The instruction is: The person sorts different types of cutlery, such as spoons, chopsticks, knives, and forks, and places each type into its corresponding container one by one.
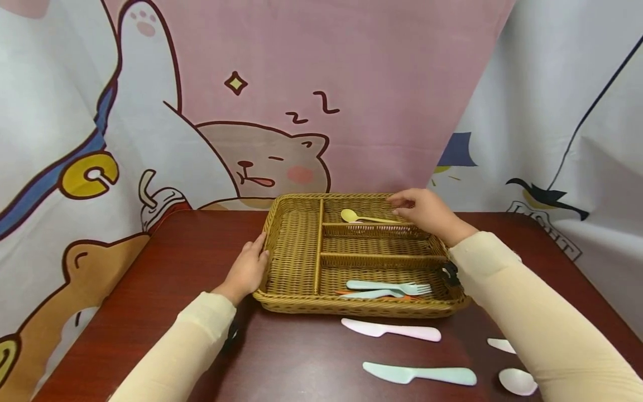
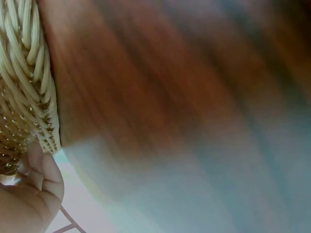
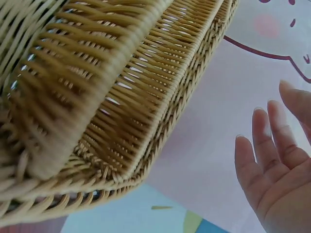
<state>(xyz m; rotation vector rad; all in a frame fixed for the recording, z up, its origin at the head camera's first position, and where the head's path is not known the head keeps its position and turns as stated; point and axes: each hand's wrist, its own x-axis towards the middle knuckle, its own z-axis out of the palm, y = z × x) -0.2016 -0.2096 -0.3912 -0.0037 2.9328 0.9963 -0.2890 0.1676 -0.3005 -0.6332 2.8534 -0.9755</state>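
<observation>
A brown wicker cutlery tray [image 1: 293, 240] with several compartments stands on the table. My left hand [image 1: 249, 267] rests against its left side, fingers along the outer wall; in the left wrist view, the fingertips meet the wicker weave [image 2: 29, 73]. Over the tray's back right corner my right hand [image 1: 422, 209] holds nothing, and the right wrist view shows its fingers [image 3: 262, 126] spread and loosely bent. Below it, a yellow spoon [image 1: 350, 215] lies in the back compartment. The front compartment holds a light blue fork [image 1: 377, 285], another light blue utensil [image 1: 369, 293] and orange pieces partly hidden beneath.
In front of the tray lie a pink knife [image 1: 389, 330] and a light blue knife [image 1: 417, 373]. A white spoon [image 1: 517, 382] and a white utensil end [image 1: 501, 345] lie beside the right sleeve, partly covered. A printed curtain [image 1: 382, 100] hangs behind the dark red table [image 1: 191, 262].
</observation>
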